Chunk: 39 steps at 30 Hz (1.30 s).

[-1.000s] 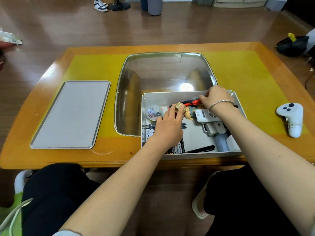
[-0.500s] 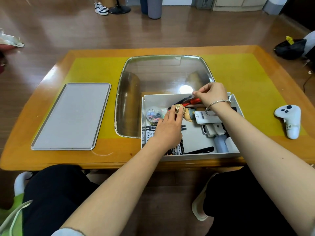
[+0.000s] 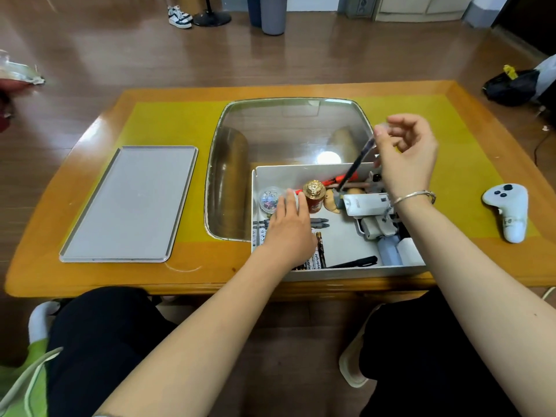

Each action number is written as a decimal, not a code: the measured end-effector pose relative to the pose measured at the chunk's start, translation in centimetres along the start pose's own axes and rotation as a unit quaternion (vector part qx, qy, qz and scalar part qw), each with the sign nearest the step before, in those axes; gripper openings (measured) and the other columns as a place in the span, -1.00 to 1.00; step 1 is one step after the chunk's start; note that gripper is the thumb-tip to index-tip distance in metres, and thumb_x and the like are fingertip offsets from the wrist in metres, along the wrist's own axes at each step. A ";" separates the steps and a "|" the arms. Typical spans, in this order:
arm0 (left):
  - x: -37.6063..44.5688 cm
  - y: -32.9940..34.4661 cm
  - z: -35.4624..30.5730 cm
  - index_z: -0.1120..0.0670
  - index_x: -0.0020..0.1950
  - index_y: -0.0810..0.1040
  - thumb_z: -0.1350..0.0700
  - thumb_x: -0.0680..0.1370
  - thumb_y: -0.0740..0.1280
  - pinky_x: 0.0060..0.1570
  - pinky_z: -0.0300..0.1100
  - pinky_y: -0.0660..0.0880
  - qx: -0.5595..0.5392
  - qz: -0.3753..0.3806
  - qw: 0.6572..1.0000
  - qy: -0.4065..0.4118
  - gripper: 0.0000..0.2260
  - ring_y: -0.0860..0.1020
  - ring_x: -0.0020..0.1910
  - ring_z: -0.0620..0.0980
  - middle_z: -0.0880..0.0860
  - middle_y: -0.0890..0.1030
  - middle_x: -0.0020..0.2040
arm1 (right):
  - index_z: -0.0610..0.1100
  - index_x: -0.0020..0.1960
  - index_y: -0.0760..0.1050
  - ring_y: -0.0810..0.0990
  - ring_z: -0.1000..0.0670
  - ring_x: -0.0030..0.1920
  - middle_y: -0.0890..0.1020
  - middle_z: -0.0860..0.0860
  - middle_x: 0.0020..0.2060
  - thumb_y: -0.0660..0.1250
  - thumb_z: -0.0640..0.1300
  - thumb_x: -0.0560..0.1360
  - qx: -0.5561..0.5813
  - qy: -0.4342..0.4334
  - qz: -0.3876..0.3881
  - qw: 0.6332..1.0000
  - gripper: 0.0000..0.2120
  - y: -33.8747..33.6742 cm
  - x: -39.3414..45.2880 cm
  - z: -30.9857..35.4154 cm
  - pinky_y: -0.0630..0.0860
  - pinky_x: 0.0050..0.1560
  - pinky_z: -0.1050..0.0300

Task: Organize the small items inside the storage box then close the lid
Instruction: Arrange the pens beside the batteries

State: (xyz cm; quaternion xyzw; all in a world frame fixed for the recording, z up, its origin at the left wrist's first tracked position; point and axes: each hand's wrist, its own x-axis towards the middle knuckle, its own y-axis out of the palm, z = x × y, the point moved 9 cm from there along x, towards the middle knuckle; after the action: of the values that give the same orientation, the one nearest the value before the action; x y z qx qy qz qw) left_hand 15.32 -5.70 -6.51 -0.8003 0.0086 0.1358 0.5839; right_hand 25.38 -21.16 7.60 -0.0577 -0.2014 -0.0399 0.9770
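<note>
Right hand (image 3: 404, 155) pinches a dark pen (image 3: 356, 164) above the box (image 3: 301, 173), twelve o'clock edge; left hand (image 3: 290, 227) flat, fingers straight, inside.

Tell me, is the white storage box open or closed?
Open: the white storage box has no lid on; its flat grey lid lies beside it.

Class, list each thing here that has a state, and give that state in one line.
Storage box: open, no lid on it.
Lid: flat on the table, left of the box.
Dark pen: lifted, tilted, pinched by the right hand.
Left hand: open, fingers beside the small red bottle.
Red bottle: upright.
</note>
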 end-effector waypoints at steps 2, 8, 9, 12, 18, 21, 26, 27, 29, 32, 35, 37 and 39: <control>-0.5 0.7 1.0 0.18 0.55 -0.25 0.01 0.63 0.12 0.47 0.09 -0.10 0.011 0.033 0.999 -0.033 -0.33 -0.23 0.52 0.23 0.21 -0.25 0.54 | -0.02 -0.06 0.49 0.47 -0.03 -0.32 0.56 -0.04 -0.23 0.37 -0.24 0.46 0.001 0.004 0.024 1.000 -0.85 0.4 -0.6 -0.2 0.52 -0.26 -0.05; -0.3 0.8 2.3 0.25 0.53 -0.27 0.10 0.64 0.09 0.47 0.07 -0.13 0.041 0.066 0.995 -0.063 -0.36 -0.28 0.51 0.22 0.22 -0.29 0.53 | -0.18 0.00 0.57 0.49 -0.06 -0.28 0.59 -0.08 -0.22 0.40 -0.26 0.45 -0.040 0.014 0.098 0.994 -0.87 2.1 -2.8 -1.5 0.56 -0.14 -0.13; -0.2 0.7 2.4 0.25 0.53 -0.27 0.10 0.64 0.09 0.47 0.07 -0.14 0.046 0.067 0.995 -0.061 -0.36 -0.29 0.51 0.22 0.21 -0.30 0.53 | -0.17 -0.01 0.57 0.51 -0.11 -0.28 0.59 -0.08 -0.23 0.40 -0.26 0.45 -0.042 0.016 0.108 0.993 -0.87 2.2 -3.0 -1.6 0.56 -0.14 -0.15; -0.2 0.7 2.5 0.23 0.53 -0.29 0.08 0.64 0.10 0.47 0.07 -0.15 0.062 0.069 0.994 -0.058 -0.34 -0.30 0.50 0.21 0.20 -0.32 0.53 | -0.15 -0.03 0.57 0.54 -0.19 -0.26 0.60 -0.12 -0.24 0.42 -0.27 0.43 -0.043 0.010 0.135 0.990 -0.87 2.7 -3.3 -1.8 0.58 -0.16 -0.14; -0.7 0.6 2.4 0.22 0.53 -0.28 0.05 0.64 0.10 0.47 0.06 -0.15 0.051 0.065 0.996 -0.046 -0.34 -0.30 0.51 0.17 0.19 -0.32 0.53 | -0.15 -0.05 0.62 0.55 0.10 -0.30 0.64 -0.09 -0.22 0.47 -0.26 0.39 -0.113 -0.061 0.216 0.968 -0.85 5.0 -4.0 -1.4 0.54 -0.18 0.26; -1.2 1.0 2.1 0.24 0.53 -0.27 0.05 0.65 0.08 0.49 0.04 -0.14 0.030 0.077 0.996 -0.040 -0.35 -0.29 0.51 0.16 0.20 -0.33 0.52 | -0.20 -0.08 0.64 0.59 0.00 -0.24 0.66 -0.04 -0.22 0.50 -0.22 0.36 -0.180 -0.141 0.272 0.935 -0.85 7.3 -5.4 -1.0 0.49 -0.14 0.29; -2.3 2.5 2.2 0.26 0.53 -0.20 -0.08 0.66 0.02 0.48 0.01 -0.13 -0.010 0.145 0.988 -0.048 -0.36 -0.26 0.52 0.14 0.21 -0.28 0.54 | -0.23 -0.08 0.64 0.60 -0.06 -0.23 0.66 -0.10 -0.23 0.49 -0.23 0.36 -0.240 -0.212 0.345 0.882 -0.85 11.3 -7.2 -1.5 0.35 -0.12 0.34; -2.3 2.7 2.3 0.26 0.53 -0.19 -0.10 0.66 0.01 0.48 0.01 -0.12 -0.010 0.152 0.987 -0.050 -0.36 -0.25 0.53 0.15 0.22 -0.26 0.54 | -0.23 -0.06 0.64 0.60 -0.08 -0.21 0.66 -0.11 -0.22 0.48 -0.23 0.37 -0.249 -0.215 0.355 0.875 -0.84 12.1 -7.5 -1.7 0.37 -0.10 0.30; -2.3 2.7 2.3 0.26 0.53 -0.17 -0.13 0.65 0.00 0.49 0.02 -0.11 -0.009 0.158 0.986 -0.049 -0.34 -0.23 0.53 0.15 0.22 -0.23 0.54 | -0.23 -0.01 0.63 0.63 -0.09 -0.15 0.68 -0.11 -0.15 0.45 -0.23 0.40 -0.267 -0.210 0.379 0.861 -0.83 13.4 -8.1 -2.4 0.43 -0.05 0.22; -2.1 2.8 2.1 0.25 0.54 -0.15 -0.17 0.64 -0.01 0.50 0.05 -0.09 0.002 0.159 0.986 -0.041 -0.32 -0.20 0.54 0.13 0.20 -0.19 0.56 | -0.19 0.06 0.62 0.64 -0.08 -0.05 0.69 -0.09 -0.07 0.41 -0.20 0.44 -0.293 -0.177 0.399 0.851 -0.80 14.0 -8.4 -3.8 0.48 0.08 0.12; -2.0 2.9 2.2 0.22 0.55 -0.14 -0.21 0.63 -0.01 0.50 0.08 -0.06 0.007 0.156 0.987 -0.043 -0.31 -0.18 0.54 0.11 0.17 -0.19 0.56 | -0.17 0.02 0.62 0.63 -0.14 -0.03 0.68 -0.12 -0.09 0.37 -0.14 0.47 -0.334 -0.173 0.371 0.849 -0.83 12.7 -7.8 -4.7 0.50 0.04 0.01; -2.0 2.9 2.3 0.21 0.55 -0.13 -0.22 0.62 0.00 0.50 0.09 -0.05 0.006 0.152 0.987 -0.046 -0.30 -0.18 0.54 0.10 0.15 -0.19 0.56 | -0.15 -0.01 0.61 0.60 -0.16 -0.04 0.65 -0.12 -0.08 0.33 -0.09 0.49 -0.389 -0.181 0.383 0.818 -0.83 12.3 -7.9 -5.5 0.50 -0.02 0.00; -1.9 2.8 2.2 0.21 0.55 -0.13 -0.22 0.62 0.01 0.49 0.10 -0.05 0.011 0.146 0.988 -0.049 -0.30 -0.17 0.54 0.10 0.14 -0.18 0.57 | -0.13 -0.01 0.61 0.58 -0.16 -0.04 0.61 -0.11 -0.06 0.29 -0.09 0.51 -0.442 -0.188 0.411 0.775 -0.83 12.5 -8.5 -6.4 0.49 -0.07 0.03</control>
State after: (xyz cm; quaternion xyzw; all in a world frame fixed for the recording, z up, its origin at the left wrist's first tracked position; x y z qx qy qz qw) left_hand 12.50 -4.79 -9.32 -0.7767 0.0982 0.2581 0.5662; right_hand 21.38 -9.10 -2.80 -0.5669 -0.2983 0.2922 0.7101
